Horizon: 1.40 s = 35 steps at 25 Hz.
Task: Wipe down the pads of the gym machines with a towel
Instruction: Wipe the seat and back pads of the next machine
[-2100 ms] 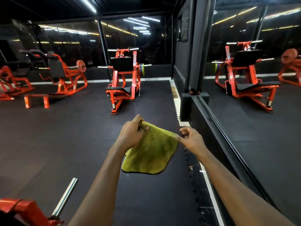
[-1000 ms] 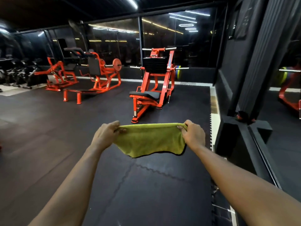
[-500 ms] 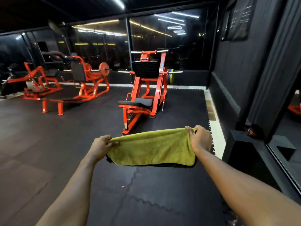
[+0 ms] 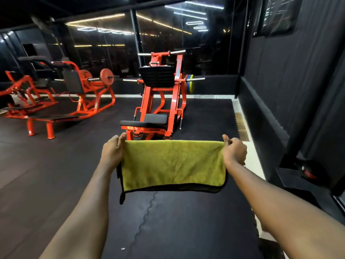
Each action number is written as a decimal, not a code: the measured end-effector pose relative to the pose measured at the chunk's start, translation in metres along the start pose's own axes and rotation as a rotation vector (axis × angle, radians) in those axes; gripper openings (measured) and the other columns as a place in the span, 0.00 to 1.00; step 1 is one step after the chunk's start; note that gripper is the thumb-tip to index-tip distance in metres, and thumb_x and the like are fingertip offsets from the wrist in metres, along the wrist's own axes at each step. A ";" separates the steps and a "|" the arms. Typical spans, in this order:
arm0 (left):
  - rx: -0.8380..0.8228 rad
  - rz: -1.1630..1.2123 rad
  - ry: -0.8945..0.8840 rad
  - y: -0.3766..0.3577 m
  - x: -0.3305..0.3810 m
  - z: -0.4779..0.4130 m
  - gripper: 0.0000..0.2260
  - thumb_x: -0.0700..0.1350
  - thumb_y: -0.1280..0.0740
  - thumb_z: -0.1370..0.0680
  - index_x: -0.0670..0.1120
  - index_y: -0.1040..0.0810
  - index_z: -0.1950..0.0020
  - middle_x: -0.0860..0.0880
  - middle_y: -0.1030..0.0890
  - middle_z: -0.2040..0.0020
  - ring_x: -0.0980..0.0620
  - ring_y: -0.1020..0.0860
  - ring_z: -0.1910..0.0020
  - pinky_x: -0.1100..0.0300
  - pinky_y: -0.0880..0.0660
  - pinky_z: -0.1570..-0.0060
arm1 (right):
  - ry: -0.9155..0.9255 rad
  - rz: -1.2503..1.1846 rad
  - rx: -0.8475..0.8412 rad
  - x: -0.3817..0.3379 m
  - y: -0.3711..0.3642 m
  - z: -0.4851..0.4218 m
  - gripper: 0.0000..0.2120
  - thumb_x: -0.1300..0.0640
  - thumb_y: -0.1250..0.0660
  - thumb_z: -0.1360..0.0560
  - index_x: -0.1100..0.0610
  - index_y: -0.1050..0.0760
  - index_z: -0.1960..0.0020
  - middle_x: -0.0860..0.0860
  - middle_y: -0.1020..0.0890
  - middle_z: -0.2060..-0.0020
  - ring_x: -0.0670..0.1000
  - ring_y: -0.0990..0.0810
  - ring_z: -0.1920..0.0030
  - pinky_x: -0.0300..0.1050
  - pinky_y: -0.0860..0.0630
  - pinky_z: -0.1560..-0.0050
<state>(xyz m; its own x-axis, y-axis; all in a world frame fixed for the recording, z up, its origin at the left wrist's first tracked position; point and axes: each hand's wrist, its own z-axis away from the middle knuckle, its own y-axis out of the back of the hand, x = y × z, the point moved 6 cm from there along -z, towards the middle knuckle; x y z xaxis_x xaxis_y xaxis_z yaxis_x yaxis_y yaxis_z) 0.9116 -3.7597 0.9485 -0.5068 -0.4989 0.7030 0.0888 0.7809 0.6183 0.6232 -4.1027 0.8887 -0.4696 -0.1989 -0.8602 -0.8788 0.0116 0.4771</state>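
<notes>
The towel point(image 4: 173, 163) hangs in the air between the person's two arms, over the black floor mat point(image 4: 168, 221) and not yet touching any equipment. The left hand point(image 4: 112, 152) grips its upper left corner with fingers curled round the cloth. The right hand point(image 4: 234, 152) does the same at the upper right corner, thumb sticking up. Pulled apart like that, the top edge runs straight and the cloth falls flat, seemingly doubled over (a dark border shows along the bottom and left side). My guess is it is held this way to make a neat, broad wiping face before it meets a pad.

Straight ahead, well apart from the towel, stands an orange machine point(image 4: 160, 101) with a black seat pad point(image 4: 149, 120) low down. That pad looks like the likely first target. A second orange machine point(image 4: 74, 94) sits off to the left. No wiping has begun here.
</notes>
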 end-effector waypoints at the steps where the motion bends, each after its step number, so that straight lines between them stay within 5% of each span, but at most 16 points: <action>1: -0.018 -0.058 0.068 -0.018 0.002 -0.016 0.26 0.59 0.43 0.17 0.39 0.32 0.64 0.46 0.29 0.67 0.42 0.26 0.60 0.51 0.38 0.61 | -0.019 0.032 -0.058 -0.003 -0.015 -0.025 0.23 0.40 0.36 0.19 0.60 0.23 0.59 0.61 0.17 0.56 0.64 0.18 0.53 0.50 0.29 0.60; 4: 0.013 -0.122 0.242 -0.071 0.022 -0.070 0.23 0.57 0.37 0.19 0.38 0.26 0.62 0.42 0.23 0.62 0.35 0.22 0.49 0.51 0.32 0.56 | -0.043 0.033 -0.195 -0.028 -0.061 -0.094 0.21 0.40 0.30 0.23 0.59 0.18 0.56 0.60 0.15 0.53 0.62 0.16 0.51 0.48 0.26 0.58; 7: -0.026 -0.104 0.221 -0.133 0.066 -0.118 0.15 0.52 0.32 0.21 0.40 0.23 0.51 0.41 0.19 0.53 0.40 0.21 0.46 0.54 0.32 0.53 | 0.064 -0.050 -0.395 -0.077 -0.117 -0.133 0.16 0.42 0.21 0.31 0.56 0.17 0.59 0.52 0.15 0.61 0.55 0.17 0.58 0.46 0.22 0.58; 11: -0.195 0.025 -0.019 -0.215 0.123 -0.173 0.07 0.45 0.31 0.21 0.44 0.26 0.49 0.49 0.21 0.55 0.49 0.23 0.53 0.59 0.34 0.55 | 0.245 -0.196 -0.680 -0.126 -0.195 -0.156 0.11 0.53 0.17 0.35 0.53 0.19 0.61 0.50 0.15 0.64 0.50 0.16 0.61 0.49 0.18 0.62; 16: -0.344 0.146 -0.144 -0.284 0.140 -0.276 0.03 0.42 0.36 0.18 0.46 0.28 0.44 0.45 0.19 0.56 0.50 0.19 0.66 0.57 0.21 0.66 | 0.479 -0.219 -0.916 -0.179 -0.297 -0.219 0.10 0.59 0.25 0.26 0.50 0.18 0.46 0.50 0.13 0.54 0.50 0.14 0.54 0.50 0.16 0.51; 20: -0.425 0.354 -0.062 -0.319 0.132 -0.378 0.09 0.38 0.43 0.16 0.50 0.31 0.41 0.40 0.21 0.54 0.43 0.16 0.63 0.44 0.17 0.61 | 0.553 -0.173 -0.988 -0.217 -0.358 -0.292 0.20 0.58 0.20 0.31 0.47 0.19 0.42 0.47 0.14 0.51 0.46 0.16 0.48 0.48 0.19 0.42; 23: -0.374 0.388 -0.109 -0.340 0.134 -0.455 0.16 0.29 0.45 0.22 0.48 0.32 0.42 0.40 0.20 0.53 0.42 0.16 0.60 0.50 0.17 0.59 | 0.555 -0.241 -1.002 -0.242 -0.405 -0.348 0.18 0.66 0.24 0.30 0.48 0.20 0.45 0.49 0.14 0.53 0.47 0.15 0.50 0.50 0.18 0.43; 25: -0.304 0.242 -0.170 -0.361 0.124 -0.503 0.19 0.30 0.41 0.27 0.48 0.32 0.40 0.46 0.21 0.47 0.48 0.19 0.52 0.60 0.23 0.53 | 0.557 -0.275 -1.002 -0.248 -0.438 -0.389 0.19 0.72 0.32 0.29 0.51 0.20 0.47 0.50 0.14 0.53 0.50 0.15 0.50 0.52 0.18 0.44; 27: -0.484 -0.013 -0.155 -0.398 0.094 -0.539 0.24 0.39 0.35 0.30 0.50 0.32 0.34 0.52 0.25 0.39 0.52 0.27 0.41 0.58 0.28 0.42 | 0.552 -0.344 -1.056 -0.251 -0.471 -0.426 0.19 0.75 0.37 0.29 0.55 0.20 0.47 0.51 0.14 0.53 0.53 0.16 0.52 0.51 0.19 0.48; 30: -0.677 -0.262 -0.047 -0.457 0.044 -0.594 0.12 0.48 0.29 0.28 0.48 0.24 0.47 0.50 0.19 0.51 0.49 0.22 0.48 0.52 0.24 0.47 | 0.547 -0.415 -1.105 -0.251 -0.535 -0.499 0.19 0.77 0.40 0.27 0.58 0.22 0.45 0.53 0.16 0.54 0.49 0.18 0.55 0.43 0.21 0.54; 32: -0.568 -0.248 -0.032 -0.486 0.036 -0.640 0.08 0.46 0.28 0.25 0.50 0.26 0.59 0.51 0.22 0.61 0.51 0.23 0.57 0.56 0.27 0.57 | 0.501 -0.399 -1.099 -0.243 -0.588 -0.555 0.18 0.75 0.39 0.26 0.56 0.22 0.46 0.54 0.16 0.54 0.49 0.20 0.58 0.43 0.22 0.56; 35: -0.299 -0.211 -0.011 -0.503 0.046 -0.705 0.06 0.42 0.29 0.25 0.50 0.24 0.59 0.49 0.22 0.62 0.52 0.25 0.61 0.60 0.31 0.63 | 0.446 -0.276 -1.180 -0.238 -0.662 -0.620 0.15 0.71 0.32 0.26 0.54 0.23 0.46 0.53 0.17 0.56 0.50 0.22 0.59 0.48 0.23 0.56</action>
<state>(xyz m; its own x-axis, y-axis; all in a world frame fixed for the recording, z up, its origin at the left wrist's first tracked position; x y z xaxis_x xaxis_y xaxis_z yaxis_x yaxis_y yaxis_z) 1.4477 -4.4403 0.9177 -0.5500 -0.6322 0.5457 0.2272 0.5155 0.8262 1.3694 -4.6705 0.8890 -0.0154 -0.3669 -0.9301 -0.2283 -0.9044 0.3605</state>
